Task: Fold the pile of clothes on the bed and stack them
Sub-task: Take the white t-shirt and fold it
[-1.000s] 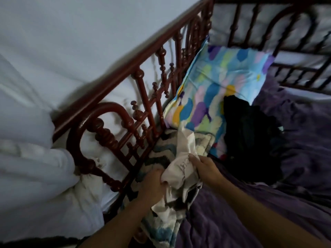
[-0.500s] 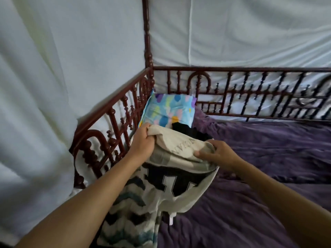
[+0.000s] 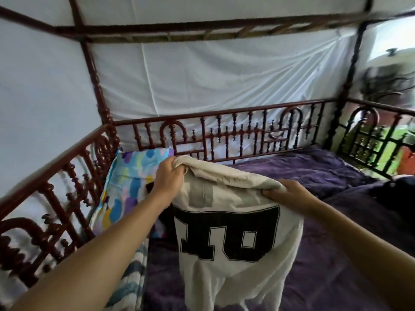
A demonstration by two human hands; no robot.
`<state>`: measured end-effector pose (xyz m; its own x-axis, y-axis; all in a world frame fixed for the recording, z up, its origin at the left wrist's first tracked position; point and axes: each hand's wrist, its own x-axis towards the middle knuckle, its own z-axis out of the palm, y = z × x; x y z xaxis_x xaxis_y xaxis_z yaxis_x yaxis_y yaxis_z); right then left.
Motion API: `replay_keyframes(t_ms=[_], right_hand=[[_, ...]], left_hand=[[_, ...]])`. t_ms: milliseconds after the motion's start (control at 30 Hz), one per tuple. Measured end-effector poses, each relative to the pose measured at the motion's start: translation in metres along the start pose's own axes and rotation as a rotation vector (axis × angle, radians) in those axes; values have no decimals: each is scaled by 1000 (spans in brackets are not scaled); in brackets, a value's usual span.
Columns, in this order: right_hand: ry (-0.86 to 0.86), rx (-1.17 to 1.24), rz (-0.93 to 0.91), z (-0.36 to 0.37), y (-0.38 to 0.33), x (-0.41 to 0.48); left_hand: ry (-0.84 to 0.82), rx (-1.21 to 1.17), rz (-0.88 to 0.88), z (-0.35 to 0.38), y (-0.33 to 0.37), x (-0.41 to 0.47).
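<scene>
Change: Since half a second ago the cream shirt (image 3: 235, 221) has risen and spread. It was bunched low over the zigzag cloth and now hangs open between both hands, and the view has tipped up to take in the canopy bar.
Shirt: cream, with a large black block print and grey bands just under its top edge. The top edge is held up at the centre of the frame, and the body hangs to the lower centre, in front of the purple bedspread.
Left hand (image 3: 168, 178): fingers are curled tight round the shirt's upper left corner, left of centre, in front of the pillow.
Right hand (image 3: 289, 194): grips the upper right edge, right of centre — thumb on the near side, fingers wrapped behind the fabric.
Dark garment (image 3: 165, 221): a black patch behind the shirt's left edge, against the pillow and mostly hidden.
Zigzag cloth (image 3: 132, 277): blue, grey and white, at lower left beneath the left forearm, just beside the rail.
Pillow (image 3: 128, 182): splashed with blue, purple and yellow, leaning on the side rail at centre left.
Bedspread (image 3: 314, 171): rumpled, covering the right and bottom of the frame.
Dark bundle (image 3: 395, 189): lies on the bedspread at the right edge; I cannot tell what it is.
Rails (image 3: 224, 135): red-brown turned wood along the left and back.
Canopy bar (image 3: 179, 30): crosses the top of the frame.
Drapes (image 3: 202, 81): white cloth behind the rails, filling the upper half.
</scene>
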<state>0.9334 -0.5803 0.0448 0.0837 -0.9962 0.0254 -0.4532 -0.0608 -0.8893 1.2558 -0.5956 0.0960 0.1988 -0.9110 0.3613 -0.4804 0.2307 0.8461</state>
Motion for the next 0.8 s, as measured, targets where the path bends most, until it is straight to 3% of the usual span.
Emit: replay_keyframes(t_ms=[100,233,300,333,400,500,567,633,733,800], right_hand=[[-196,-74,141,-64,25,-22],[-244,-744,302,-129,77,-38],[-226,-845,270,-156,100,-39],[-190,-802,239,-168,107,-40],[-21,-451,211,-188,117,-40],[134,-73,96,-199,108,-34],[91,-38,-9,-195,89,-25],[34,-80,-93,-187,71,-14],[49,-202,-167,-180,62,4],[90,-236,-163,-189,62,13]], left_hand=[[17,9,19,49,35,4],[112,110,18,104,53,11],[156,183,-35,129,46,11],[167,232,-86,140,40,10],[109,382,-182,156,23,4],[-200,676,-289,169,-2,-7],[-392,798,-330,176,-10,-16],[-456,841,-344,187,-15,-24],[-341,842,-394,205,-18,-23],[-249,673,-478,214,-20,-10]])
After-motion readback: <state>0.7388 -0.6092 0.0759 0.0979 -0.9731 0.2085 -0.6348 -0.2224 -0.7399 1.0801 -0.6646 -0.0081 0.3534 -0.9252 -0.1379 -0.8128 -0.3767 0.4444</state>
